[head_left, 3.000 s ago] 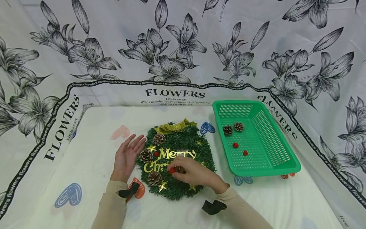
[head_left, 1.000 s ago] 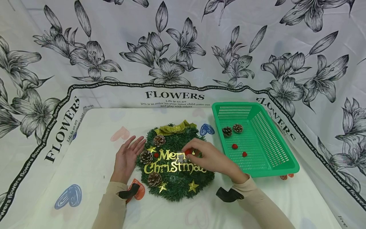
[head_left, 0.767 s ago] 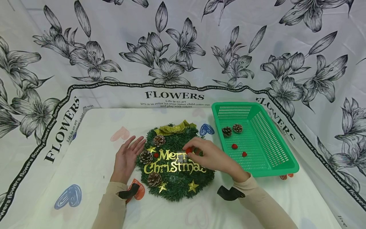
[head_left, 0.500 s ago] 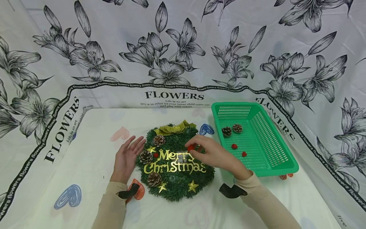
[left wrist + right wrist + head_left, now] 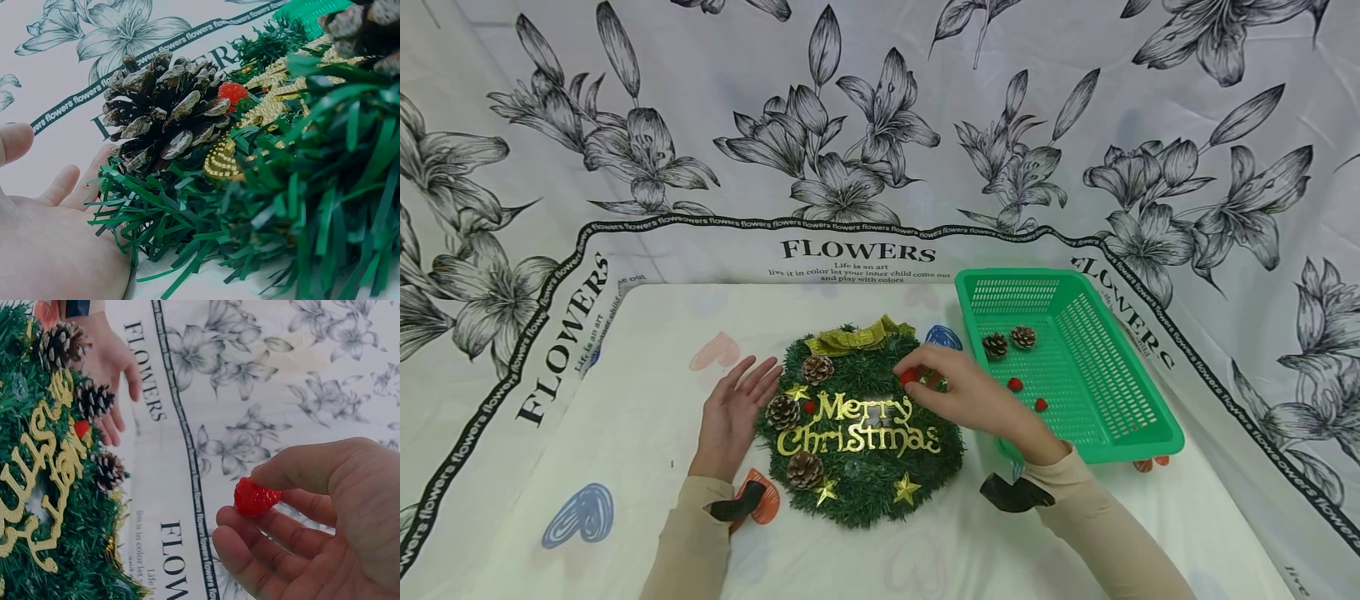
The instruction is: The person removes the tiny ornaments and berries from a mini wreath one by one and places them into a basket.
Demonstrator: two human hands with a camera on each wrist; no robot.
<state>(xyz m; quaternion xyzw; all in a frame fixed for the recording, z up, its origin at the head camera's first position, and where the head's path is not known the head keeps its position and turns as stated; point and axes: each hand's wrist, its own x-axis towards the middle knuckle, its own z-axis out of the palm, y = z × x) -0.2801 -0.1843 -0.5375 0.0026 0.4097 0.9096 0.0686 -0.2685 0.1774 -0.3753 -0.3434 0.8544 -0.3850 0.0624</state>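
Floral cloth backs the right hand, its grip pinching a red berry, heading and long axis unclear.

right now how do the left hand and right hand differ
The left hand is empty, fingers extended; the right hand pinches a red berry. In the head view, the left hand is at the left edge of the wreath; the right hand is over its upper right. Both wear beige sleeves.
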